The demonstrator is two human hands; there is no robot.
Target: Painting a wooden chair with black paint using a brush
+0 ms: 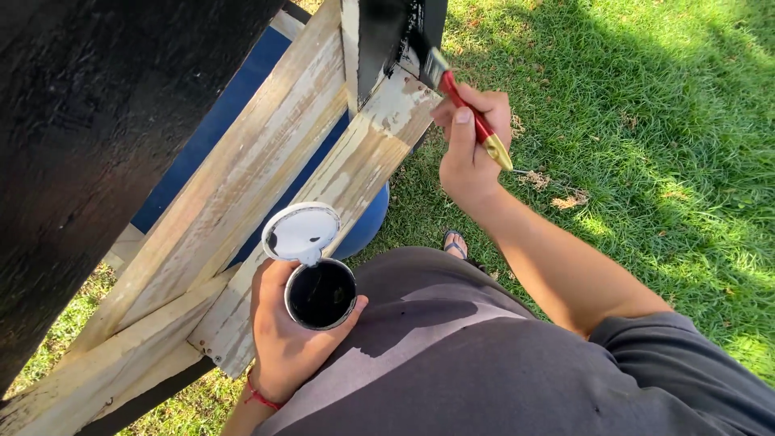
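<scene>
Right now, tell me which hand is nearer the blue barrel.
Left. The left hand holds the paint can just below the blue barrel; the right hand holds the brush higher up, farther away.

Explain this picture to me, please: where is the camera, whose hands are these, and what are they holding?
The camera sits on a person's head and looks down, so both hands are the person's own. The left hand grips a small paint can of black paint, its white lid flipped up. The right hand holds a red-handled brush with its bristles against a weathered wooden frame, partly painted black. A blue barrel shows behind the frame. Below lies sunlit grass.
</scene>
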